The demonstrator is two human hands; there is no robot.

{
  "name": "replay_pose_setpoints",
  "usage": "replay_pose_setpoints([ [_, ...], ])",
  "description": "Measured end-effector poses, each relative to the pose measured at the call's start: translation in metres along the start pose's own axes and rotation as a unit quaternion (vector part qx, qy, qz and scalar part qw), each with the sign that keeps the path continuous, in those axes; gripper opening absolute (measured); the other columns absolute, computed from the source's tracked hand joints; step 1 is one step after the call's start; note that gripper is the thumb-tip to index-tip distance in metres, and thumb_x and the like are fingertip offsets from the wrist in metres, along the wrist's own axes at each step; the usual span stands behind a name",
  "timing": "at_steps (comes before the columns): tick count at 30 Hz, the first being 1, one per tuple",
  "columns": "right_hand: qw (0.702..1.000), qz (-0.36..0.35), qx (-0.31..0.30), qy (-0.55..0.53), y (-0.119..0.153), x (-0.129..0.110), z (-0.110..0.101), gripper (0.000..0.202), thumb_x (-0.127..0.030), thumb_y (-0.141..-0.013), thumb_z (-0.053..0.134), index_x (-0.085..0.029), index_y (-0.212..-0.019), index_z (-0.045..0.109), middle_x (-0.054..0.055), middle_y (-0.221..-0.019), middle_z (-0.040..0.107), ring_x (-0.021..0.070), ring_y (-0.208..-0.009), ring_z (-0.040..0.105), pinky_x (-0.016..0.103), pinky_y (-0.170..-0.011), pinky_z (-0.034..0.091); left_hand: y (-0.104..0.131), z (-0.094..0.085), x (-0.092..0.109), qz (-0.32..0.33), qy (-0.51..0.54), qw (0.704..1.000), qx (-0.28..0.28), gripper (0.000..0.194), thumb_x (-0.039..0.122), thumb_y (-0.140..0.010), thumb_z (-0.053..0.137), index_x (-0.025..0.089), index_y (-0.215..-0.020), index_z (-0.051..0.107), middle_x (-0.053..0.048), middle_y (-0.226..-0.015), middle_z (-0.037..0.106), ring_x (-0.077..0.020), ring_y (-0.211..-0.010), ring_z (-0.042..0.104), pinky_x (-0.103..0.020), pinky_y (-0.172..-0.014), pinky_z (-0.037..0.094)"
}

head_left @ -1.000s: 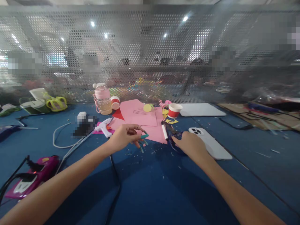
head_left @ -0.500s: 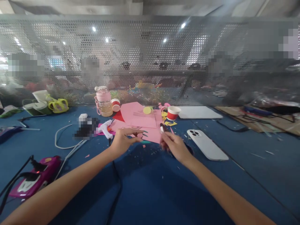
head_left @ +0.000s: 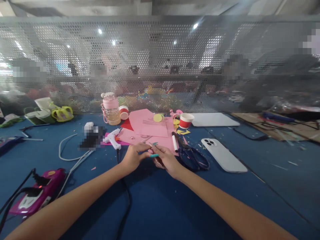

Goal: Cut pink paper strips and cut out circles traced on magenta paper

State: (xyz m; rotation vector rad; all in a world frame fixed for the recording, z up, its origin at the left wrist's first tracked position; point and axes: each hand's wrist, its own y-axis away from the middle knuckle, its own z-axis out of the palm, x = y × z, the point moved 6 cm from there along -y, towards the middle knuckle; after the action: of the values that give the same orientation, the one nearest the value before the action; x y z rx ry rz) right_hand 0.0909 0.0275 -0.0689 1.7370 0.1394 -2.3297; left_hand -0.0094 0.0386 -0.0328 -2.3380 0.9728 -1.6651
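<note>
Head view: our left hand (head_left: 132, 156) and right hand (head_left: 170, 161) met just in front of the pink paper (head_left: 156, 130). Left thumb and index looked pinched on a small pink piece (head_left: 150, 151), partly hidden; right fingers were curled in against the left fingertips, and we couldn't tell whether they gripped it too.

Risks, our read: a slack pinch could have dropped the piece, easily lost with that much of it covered. The glue gun (head_left: 113, 137) lay at the paper's left edge, black cord (head_left: 129, 200) passing under our left forearm (head_left: 82, 196); a snag there could have dragged it. Nozzle heat: couldn't tell. Blue-handled scissors (head_left: 193, 160) lay by the paper's front right corner; a careless right-arm sweep could have shoved them into the white phone (head_left: 225, 156) farther right.

Containers: the pink-topped bottle (head_left: 111, 111) stood left of the paper's back half, amber liquid inside by the look of it. One red-and-white paper cup (head_left: 185, 122) stood upright at the paper's right, contents not visible; a tipped paper cup (head_left: 124, 113) lay at its back left, base towards us, inside hidden.
</note>
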Motion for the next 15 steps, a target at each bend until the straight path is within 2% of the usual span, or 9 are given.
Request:
replay_pose_setpoints([
  [3,1.000,0.009,0.008,-0.027,0.003,0.006,-0.001,0.042,-0.056,-0.058,0.064,-0.018,-0.064,0.047,-0.011,-0.030,0.036,0.0033,-0.025,0.026,0.016,-0.028,0.016,0.002,0.005,-0.005,0.013,-0.049,0.999,-0.009,0.039,0.049,-0.077,0.051,0.016,-0.085,0.068,-0.011,-0.083,0.070,-0.0216,-0.077,0.062,-0.034,-0.074,0.047],
  [7,1.000,-0.001,0.014,-0.009,0.006,0.007,0.000,0.041,-0.057,-0.061,0.061,-0.019,-0.066,0.045,-0.010,-0.033,0.041,0.0045,-0.024,0.031,0.016,-0.025,0.018,0.006,0.012,-0.004,0.037,-0.101,0.994,-0.028,0.042,0.049,-0.083,0.040,0.015,-0.084,0.065,-0.010,-0.080,0.068,-0.0198,-0.077,0.061,-0.032,-0.074,0.046],
  [10,1.000,-0.016,0.025,-0.007,0.006,0.005,0.000,0.040,-0.056,-0.063,0.060,-0.020,-0.062,0.043,-0.011,-0.032,0.037,0.0035,-0.023,0.027,0.016,-0.025,0.017,0.009,0.016,-0.001,0.049,-0.148,0.987,-0.039,0.043,0.049,-0.085,0.034,0.016,-0.092,0.061,-0.011,-0.090,0.066,-0.0207,-0.087,0.059,-0.033,-0.079,0.045],
  [13,0.997,-0.049,0.053,0.014,0.009,0.001,-0.004,0.042,-0.058,-0.066,0.056,-0.020,-0.058,0.040,-0.011,-0.032,0.034,0.0036,-0.024,0.026,0.016,-0.026,0.018,0.013,0.013,0.005,0.074,-0.215,0.974,-0.006,0.046,0.050,-0.084,0.035,0.014,-0.107,0.052,-0.015,-0.104,0.060,-0.0241,-0.098,0.054,-0.038,-0.084,0.043],
  [15,0.994,-0.071,0.060,0.056,0.012,-0.002,-0.005,0.043,-0.059,-0.070,0.052,-0.021,-0.057,0.038,-0.011,-0.034,0.033,0.0039,-0.025,0.026,0.017,-0.026,0.018,0.015,0.010,0.011,0.089,-0.256,0.962,0.029,0.044,0.050,-0.084,0.035,0.012,-0.100,0.051,-0.015,-0.095,0.058,-0.0246,-0.091,0.052,-0.040,-0.080,0.043],
])
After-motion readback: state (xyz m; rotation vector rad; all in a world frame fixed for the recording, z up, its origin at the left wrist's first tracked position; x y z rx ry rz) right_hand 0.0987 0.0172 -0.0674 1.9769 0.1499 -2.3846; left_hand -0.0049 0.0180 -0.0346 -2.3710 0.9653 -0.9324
